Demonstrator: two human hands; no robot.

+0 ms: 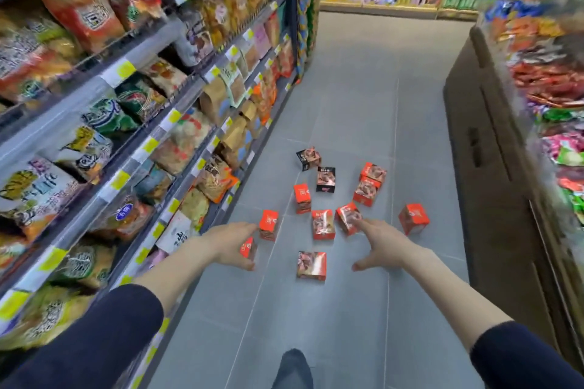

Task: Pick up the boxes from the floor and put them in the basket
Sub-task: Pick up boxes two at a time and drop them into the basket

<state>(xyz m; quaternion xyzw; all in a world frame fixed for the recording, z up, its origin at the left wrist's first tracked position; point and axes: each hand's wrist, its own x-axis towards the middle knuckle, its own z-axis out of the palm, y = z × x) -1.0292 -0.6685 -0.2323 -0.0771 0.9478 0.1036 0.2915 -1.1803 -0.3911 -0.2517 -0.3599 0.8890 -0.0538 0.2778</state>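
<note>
Red boxes [323,224]: mostly upright, long axis vertical, beyond flat-lying box [311,265] | left hand [230,245]: spread, empty, left of it | right hand [384,246]: spread, empty, right of it

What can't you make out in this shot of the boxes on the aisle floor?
1. The basket: nowhere in the head view; outside the frame.
2. The small red box: partly hidden behind the left hand; whether it is gripped is unclear.
3. Print on the floor boxes: too small and blurred.
4. The packets on the right shelf: smeared by blur.
</note>
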